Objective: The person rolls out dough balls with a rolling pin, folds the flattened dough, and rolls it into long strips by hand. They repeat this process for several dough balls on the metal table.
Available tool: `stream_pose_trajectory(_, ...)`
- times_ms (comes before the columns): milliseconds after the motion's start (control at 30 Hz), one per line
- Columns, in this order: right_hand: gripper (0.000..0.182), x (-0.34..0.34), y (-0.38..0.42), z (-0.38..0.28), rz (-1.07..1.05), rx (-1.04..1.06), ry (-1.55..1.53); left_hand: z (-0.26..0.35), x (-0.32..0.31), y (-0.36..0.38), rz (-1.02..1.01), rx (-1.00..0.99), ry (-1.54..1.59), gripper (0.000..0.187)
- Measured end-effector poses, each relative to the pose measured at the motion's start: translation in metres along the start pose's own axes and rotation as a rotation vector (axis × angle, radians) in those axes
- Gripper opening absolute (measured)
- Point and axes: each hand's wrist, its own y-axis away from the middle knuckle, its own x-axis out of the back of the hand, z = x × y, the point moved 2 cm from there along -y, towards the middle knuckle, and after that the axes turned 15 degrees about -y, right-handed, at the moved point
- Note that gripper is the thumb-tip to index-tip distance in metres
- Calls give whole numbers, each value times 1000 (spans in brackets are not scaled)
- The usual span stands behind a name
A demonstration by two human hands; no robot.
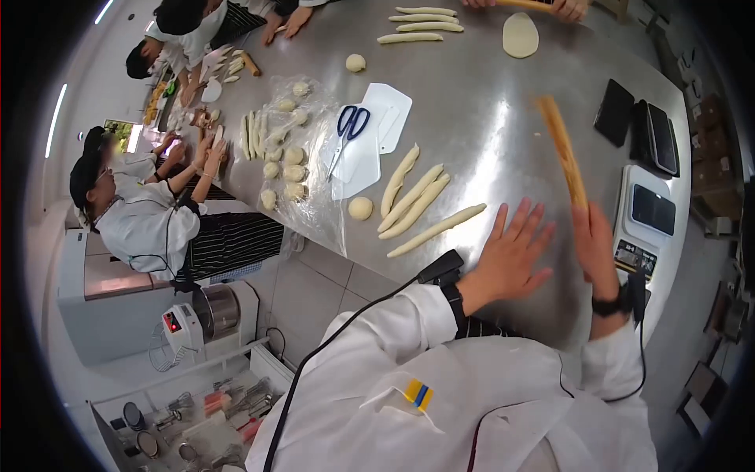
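Note:
My right hand [595,242] is wrapped round the lower end of a wooden rolling pin [565,149], whose far end points up and away over the steel table [495,110]. Fingers spread, my left hand [511,250] is at the table top and holds nothing. Just left of it lies a long dough strip [437,230], and beyond that are several more dough strips [415,201] side by side. A round dough ball [360,208] sits left of the strips.
Scissors [348,134] lie on white scrapers [362,161] beside dough balls under plastic film [318,169]. Scales [646,212] and dark devices [613,112] line the right edge. Co-workers [141,212] stand at left; another person's hands hold a pin near flat dough [521,35].

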Motion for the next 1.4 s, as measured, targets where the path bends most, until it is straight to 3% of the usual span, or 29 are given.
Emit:
stream_pose_trajectory(133,33,23,75,21,174,-203,-149,-11,-38,2,-175,85,-122,79)
stream_pose_trajectory(200,32,25,79,22,46,-282,-339,-26,-31,-1,-203,47,-31,73)
stream_pose_trajectory(267,32,41,94,29,71,-267,-325,-57,-21,2,146,7,164,61)
stream_pose_trajectory(333,31,44,107,36,93,-268,-320,-71,14,-2,289,217,-113,49)
stream_pose_trajectory(433,31,43,123,38,122,-306,-387,-102,-2,6,140,112,-327,40)
stream_pose_trajectory(500,29,38,129,39,151,-280,-341,-128,-21,2,-130,37,-405,27)
stream_pose_trajectory(533,29,36,133,35,188,-298,-331,-141,-18,-5,-71,-12,-482,18)
stream_pose_trajectory(567,29,32,132,26,162,-293,-278,-147,-5,-14,28,109,-495,17)
stream_pose_trajectory(600,28,28,131,19,129,-283,-226,-163,-4,-16,205,107,-480,20)
stream_pose_trajectory(667,28,18,113,11,107,-211,-144,-158,10,-31,174,131,-557,29)
stream_pose_trajectory(733,28,14,112,5,81,-121,-63,-130,22,-30,320,122,-436,45)
stream_pose_trajectory(800,29,11,117,6,123,-107,-34,-68,19,-17,245,-78,-115,59)
stream_pose_trajectory(867,29,13,120,11,194,-189,-75,-16,0,-17,81,-160,-190,69)
stream_pose_trajectory(900,29,15,130,12,257,-264,-121,-9,-5,-10,74,-169,-175,69)
stream_pose_trajectory(967,29,19,136,8,303,-285,-157,-4,-26,-11,-184,-108,-201,74)
stream_pose_trajectory(1067,29,22,141,4,300,-268,-170,-17,-34,-8,-129,-199,-57,75)
stream_pose_trajectory(1133,29,28,141,8,267,-236,-128,-39,-35,3,-137,-174,111,75)
stream_pose_trajectory(1200,30,29,141,10,213,-7,9,-62,-19,22,146,199,431,73)
stream_pose_trajectory(1267,30,32,135,8,164,28,115,-51,-12,29,163,188,267,65)
stream_pose_trajectory(1333,31,33,126,3,92,74,214,-10,-17,15,-22,-268,-150,60)
stream_pose_trajectory(1400,30,34,117,1,91,68,211,-6,-31,10,16,-236,-201,56)
